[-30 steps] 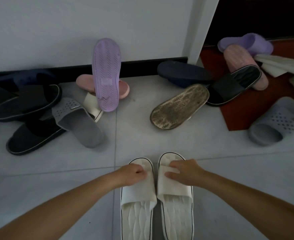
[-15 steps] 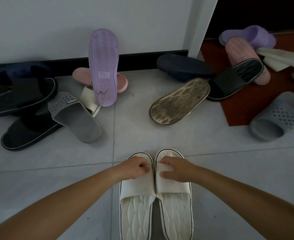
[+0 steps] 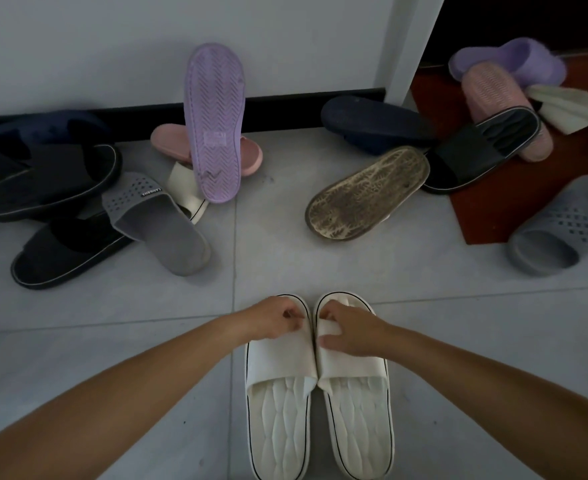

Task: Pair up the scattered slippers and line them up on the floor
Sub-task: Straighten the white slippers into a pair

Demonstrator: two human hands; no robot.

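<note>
Two white slippers lie side by side on the grey tile floor, toes away from me. My left hand (image 3: 274, 318) grips the toe strap of the left white slipper (image 3: 278, 403). My right hand (image 3: 349, 329) holds the strap of the right white slipper (image 3: 358, 407), fingers curled over its front edge. Scattered beyond: a purple slipper (image 3: 214, 123) sole-up against the wall, a pink slipper (image 3: 168, 142) under it, a grey slipper (image 3: 157, 223), black slippers (image 3: 48, 183), and a dirty-soled upturned slipper (image 3: 367, 194).
A navy slipper (image 3: 368, 121) lies by the wall corner. On the red mat (image 3: 493, 216) at right sit a black slipper (image 3: 483, 150), a pink one (image 3: 493, 95), a purple one (image 3: 514, 60) and a grey one (image 3: 559, 230). Bare tiles surround the white pair.
The white pair and both hands have slid slightly toward me and settled together; the view has tilted a little. My grips look the same.
</note>
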